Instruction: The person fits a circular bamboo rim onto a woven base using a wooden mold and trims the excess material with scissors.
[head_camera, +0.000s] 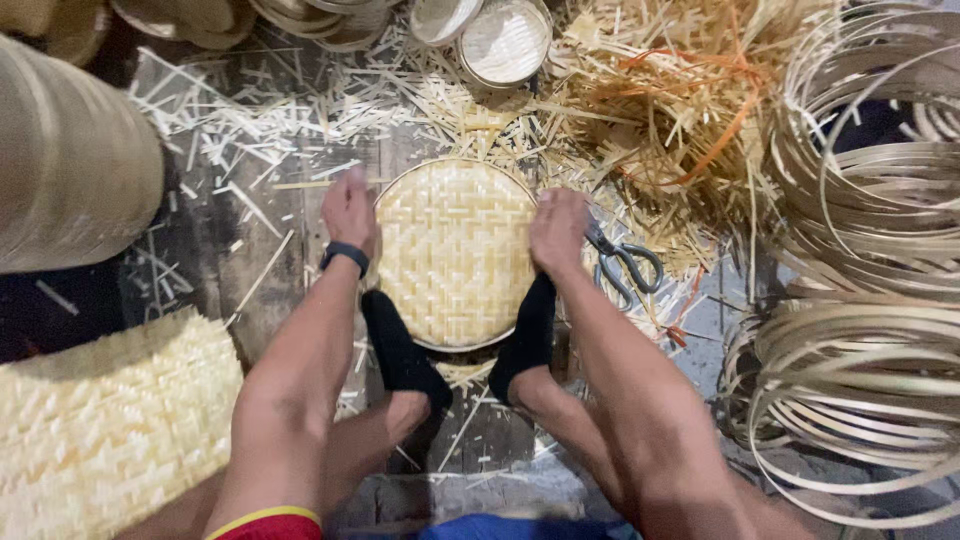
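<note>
A round woven bamboo tray (455, 250) with a thin hoop rim lies on the floor in front of me. My left hand (348, 210) presses on its left rim, a dark band on that wrist. On the right rim rests my right hand (558, 232), fingers curled over the edge. Both my feet in black socks (400, 350) brace the tray's near edge from below.
Grey-handled scissors (625, 265) lie just right of the tray. Coils of bamboo hoops (860, 370) fill the right side. A woven mat stack (110, 425) sits at lower left, a strip roll (70, 165) upper left. Bamboo offcuts (650, 100) and finished trays (505, 40) lie beyond.
</note>
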